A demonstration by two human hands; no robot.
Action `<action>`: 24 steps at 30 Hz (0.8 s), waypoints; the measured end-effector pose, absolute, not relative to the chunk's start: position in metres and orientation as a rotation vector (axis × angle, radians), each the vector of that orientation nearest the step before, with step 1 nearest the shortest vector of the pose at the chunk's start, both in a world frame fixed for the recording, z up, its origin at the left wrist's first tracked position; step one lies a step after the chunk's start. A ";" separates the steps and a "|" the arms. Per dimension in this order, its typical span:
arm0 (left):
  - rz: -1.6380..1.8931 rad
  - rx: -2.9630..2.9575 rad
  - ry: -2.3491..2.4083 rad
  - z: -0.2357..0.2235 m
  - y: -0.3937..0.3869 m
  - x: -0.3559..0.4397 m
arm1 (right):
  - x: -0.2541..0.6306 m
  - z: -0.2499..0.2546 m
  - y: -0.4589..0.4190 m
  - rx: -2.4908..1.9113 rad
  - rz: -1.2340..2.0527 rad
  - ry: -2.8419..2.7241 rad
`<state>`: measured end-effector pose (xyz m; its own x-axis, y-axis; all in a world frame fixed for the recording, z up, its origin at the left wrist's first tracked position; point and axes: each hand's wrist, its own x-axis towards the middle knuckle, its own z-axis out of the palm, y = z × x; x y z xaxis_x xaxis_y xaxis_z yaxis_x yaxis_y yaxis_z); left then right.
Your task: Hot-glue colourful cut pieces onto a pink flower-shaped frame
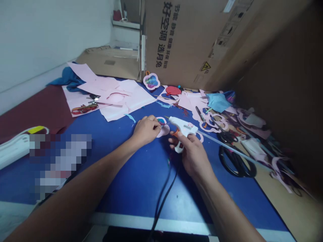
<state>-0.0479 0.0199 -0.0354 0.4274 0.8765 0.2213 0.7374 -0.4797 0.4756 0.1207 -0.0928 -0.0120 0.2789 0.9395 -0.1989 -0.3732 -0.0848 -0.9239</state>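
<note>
Head view: grips white glue gun (182, 125) in right hand (193, 150); bunches left hand (146, 129) at pink cutout (165, 130), pinch unclear.

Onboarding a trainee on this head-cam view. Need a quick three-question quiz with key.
1. Multiple choice: what does the right hand hold?
a) scissors
b) a glue gun
c) a marker

2. True or false: the large cardboard box with dark lettering stands at the far side of the blue table.

3. Fill in: the colour of the glue gun's trigger is ____.

Key: 1. b; 2. true; 3. orange.
</note>
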 end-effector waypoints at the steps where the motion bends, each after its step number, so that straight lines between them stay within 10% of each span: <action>1: 0.641 2.373 1.390 -0.036 0.021 -0.048 | 0.122 -0.011 -0.097 -1.229 1.176 -0.694; 24: 0.625 2.288 1.289 -0.036 0.028 -0.054 | 0.134 -0.006 -0.115 -1.726 0.487 -1.579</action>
